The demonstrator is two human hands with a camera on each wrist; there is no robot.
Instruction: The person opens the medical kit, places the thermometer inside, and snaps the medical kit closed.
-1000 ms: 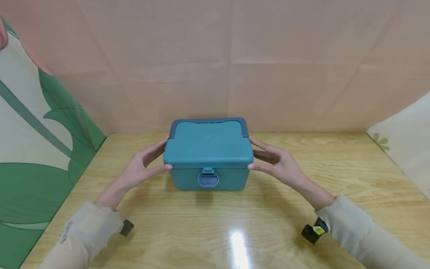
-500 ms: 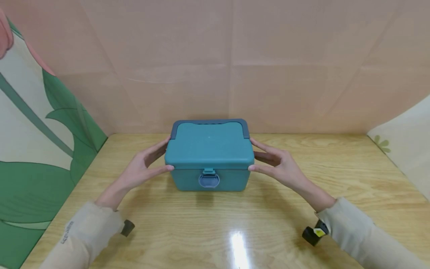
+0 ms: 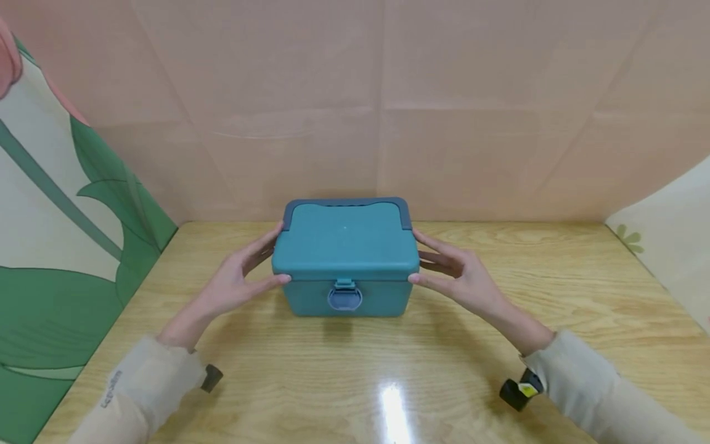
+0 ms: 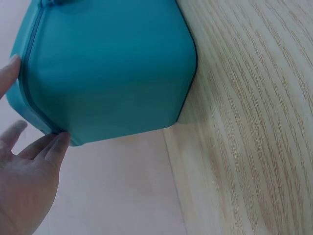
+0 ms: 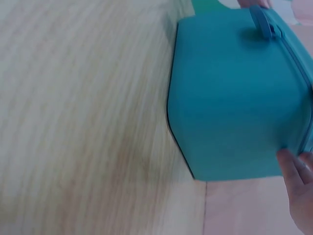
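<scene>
A teal lidded storage box [image 3: 345, 253] stands on the wooden table, its lid down and a dark blue carry handle [image 3: 346, 201] folded flat along the lid's back edge. On the front, a blue-purple latch [image 3: 344, 299] sticks out from the wall below the lid. My left hand [image 3: 238, 277] grips the lid's left side, thumb at the front corner and fingers along the side. Opposite it, my right hand [image 3: 457, 271] holds the right side the same way. In the left wrist view, fingertips [image 4: 61, 139] press right at the lid's seam. The box's contents are hidden.
The wooden table [image 3: 299, 388] runs back to a pinkish cloth wall [image 3: 383, 111] close behind the box. A leaf-patterned panel [image 3: 50, 308] borders the left edge, and a white panel [image 3: 677, 246] the right. Black wrist cameras [image 3: 520, 391] hang below both sleeves.
The head view has shifted very slightly. My left thumb sits a little farther in along the front edge of the lid. The box and its lid look otherwise unchanged.
</scene>
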